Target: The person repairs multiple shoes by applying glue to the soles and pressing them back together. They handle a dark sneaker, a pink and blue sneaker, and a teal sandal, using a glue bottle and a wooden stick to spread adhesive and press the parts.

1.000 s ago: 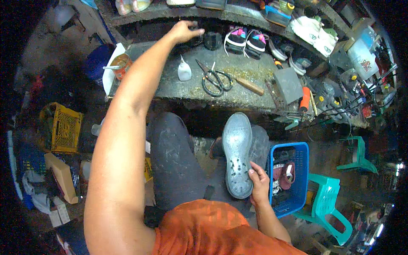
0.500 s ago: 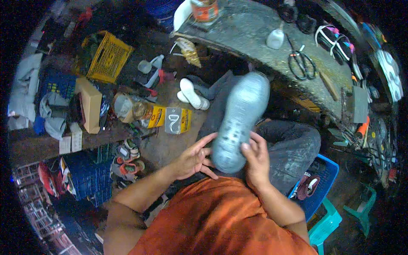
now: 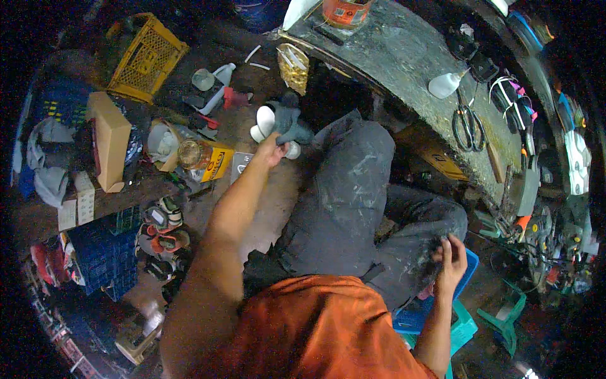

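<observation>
Counter (image 3: 391, 44) far right, dim floor (image 3: 278, 196) left; white soles (image 3: 265, 117) slant far-left to near-right. My left grip (image 3: 271, 150) covers one grey piece (image 3: 293, 123), closure unclear; right grip (image 3: 451, 262) half-curled, empty.

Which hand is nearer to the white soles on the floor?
Left: the left hand is close beside the white soles; the right hand is far across, near the blue basket.

Left of centre, bare floor (image 3: 284, 194) leaves us room beside our leg (image 3: 338, 196); above, white soles (image 3: 266, 117) and a grey item (image 3: 291, 124) crowd our left hand (image 3: 272, 151); upper right, scissors (image 3: 466, 114) obstruct the worktop (image 3: 391, 47).
</observation>
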`<action>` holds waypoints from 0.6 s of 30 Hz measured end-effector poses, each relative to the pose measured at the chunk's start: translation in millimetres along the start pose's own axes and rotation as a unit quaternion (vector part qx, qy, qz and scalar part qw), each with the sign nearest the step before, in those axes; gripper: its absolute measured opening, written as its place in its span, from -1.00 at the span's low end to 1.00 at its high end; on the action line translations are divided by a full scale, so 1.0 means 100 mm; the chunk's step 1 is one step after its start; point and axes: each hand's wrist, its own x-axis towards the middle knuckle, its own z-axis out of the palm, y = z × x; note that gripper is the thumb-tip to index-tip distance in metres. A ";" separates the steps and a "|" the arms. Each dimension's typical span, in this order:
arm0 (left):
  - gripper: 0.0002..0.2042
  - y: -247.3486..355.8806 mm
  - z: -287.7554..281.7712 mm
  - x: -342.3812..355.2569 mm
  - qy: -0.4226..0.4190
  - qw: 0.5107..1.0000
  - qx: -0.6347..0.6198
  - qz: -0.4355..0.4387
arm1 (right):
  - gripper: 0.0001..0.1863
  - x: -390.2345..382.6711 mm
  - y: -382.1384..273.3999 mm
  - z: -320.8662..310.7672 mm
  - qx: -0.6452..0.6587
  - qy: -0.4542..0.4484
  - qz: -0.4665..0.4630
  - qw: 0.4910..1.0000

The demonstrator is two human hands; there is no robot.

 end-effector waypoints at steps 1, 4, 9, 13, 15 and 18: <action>-0.79 -0.11 0.03 0.27 0.022 0.999 -0.039 0.016 | -0.72 -0.04 0.06 -0.12 0.007 0.001 0.003 1.000; -0.71 -0.38 0.07 0.81 0.060 0.992 -0.107 0.030 | -0.76 -0.10 0.25 -0.31 -0.026 0.052 0.082 0.995; -0.54 -0.63 -0.20 0.88 0.182 0.976 -0.117 0.031 | -0.74 -0.01 0.48 -0.21 -0.068 0.068 -0.023 0.995; -0.49 -0.65 -0.39 0.69 0.155 0.981 -0.103 0.051 | -0.74 0.06 0.52 -0.06 -0.116 0.119 -0.083 0.983; -0.49 -0.66 -0.35 0.66 0.126 0.984 -0.111 0.058 | -0.74 0.08 0.54 -0.02 -0.108 0.134 -0.099 0.980; -0.48 -0.65 -0.07 0.77 0.152 0.975 -0.141 0.077 | -0.74 0.06 0.58 -0.01 -0.098 0.143 -0.105 0.979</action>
